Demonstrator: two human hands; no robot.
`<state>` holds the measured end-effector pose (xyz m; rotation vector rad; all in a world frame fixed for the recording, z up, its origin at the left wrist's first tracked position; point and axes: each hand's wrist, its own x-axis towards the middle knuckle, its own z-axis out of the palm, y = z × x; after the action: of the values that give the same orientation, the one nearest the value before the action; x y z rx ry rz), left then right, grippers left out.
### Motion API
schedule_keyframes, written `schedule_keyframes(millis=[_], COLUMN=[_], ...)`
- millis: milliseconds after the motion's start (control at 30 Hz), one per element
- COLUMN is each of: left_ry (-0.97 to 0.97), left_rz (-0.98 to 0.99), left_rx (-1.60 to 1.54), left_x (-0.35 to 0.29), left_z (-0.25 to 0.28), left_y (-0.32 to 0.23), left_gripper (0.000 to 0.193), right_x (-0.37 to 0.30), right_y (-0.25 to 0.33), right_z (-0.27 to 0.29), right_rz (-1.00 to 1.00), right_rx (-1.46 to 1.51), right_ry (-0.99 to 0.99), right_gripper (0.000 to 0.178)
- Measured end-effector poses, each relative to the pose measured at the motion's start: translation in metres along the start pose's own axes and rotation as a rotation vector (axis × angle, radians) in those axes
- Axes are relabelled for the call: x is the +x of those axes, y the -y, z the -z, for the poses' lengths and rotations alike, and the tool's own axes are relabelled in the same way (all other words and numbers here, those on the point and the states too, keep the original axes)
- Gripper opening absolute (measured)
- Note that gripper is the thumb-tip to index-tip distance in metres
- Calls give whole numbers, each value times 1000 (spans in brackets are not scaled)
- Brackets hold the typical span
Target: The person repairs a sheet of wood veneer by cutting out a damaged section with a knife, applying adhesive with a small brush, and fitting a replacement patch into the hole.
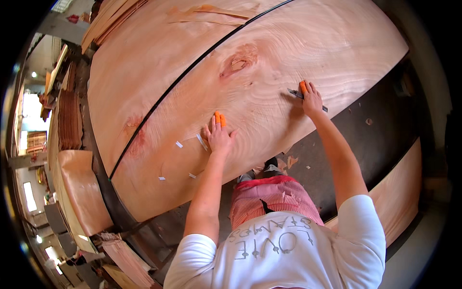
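A wide, pale wood veneer sheet (269, 120) lies in front of me, with wavy grain. My left hand (220, 139) rests on it with fingers spread, and orange covers sit on two of its fingertips. Right beside that hand is a white tape strip (201, 141); another small white piece (179, 144) lies further left. Farther right, my right hand (313, 101) is closed around a utility knife (295, 93), whose blade end points left over the sheet. One finger of this hand also wears an orange cover. A reddish knot with a hole (239, 62) marks the veneer beyond my hands.
A thin black cord or rod (180, 77) crosses the sheet in a curve. Loose veneer strips (216, 12) lie at the far side. Stacked veneer (70, 120) and a curled sheet (83, 188) stand left. Scraps (291, 162) litter the dark floor near my feet.
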<state>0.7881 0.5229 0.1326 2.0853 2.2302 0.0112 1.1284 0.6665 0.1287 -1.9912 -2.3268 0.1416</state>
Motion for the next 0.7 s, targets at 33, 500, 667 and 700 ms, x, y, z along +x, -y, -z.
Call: schedule_keyframes(millis=[33,500,667,700], left_ry=[-24,33,-1,-10], left_rz=[-7,-38,-9,2], left_rx=[-13,27,-28,-51], left_x=[-3,-32,-26,-25], left_z=[-1,17,11,10], left_y=[0,2,6,8], left_gripper=[76,77,72,71], right_x=[-6,-76,-61,-58], right_y=[-1,-3,-3,-2], right_z=[-3,7,4,4], right_rz=[22,111,136,161], right_rx=[4,70,63,75], right_ry=[-30,31,53,33], right_gripper=[59,58,58,55])
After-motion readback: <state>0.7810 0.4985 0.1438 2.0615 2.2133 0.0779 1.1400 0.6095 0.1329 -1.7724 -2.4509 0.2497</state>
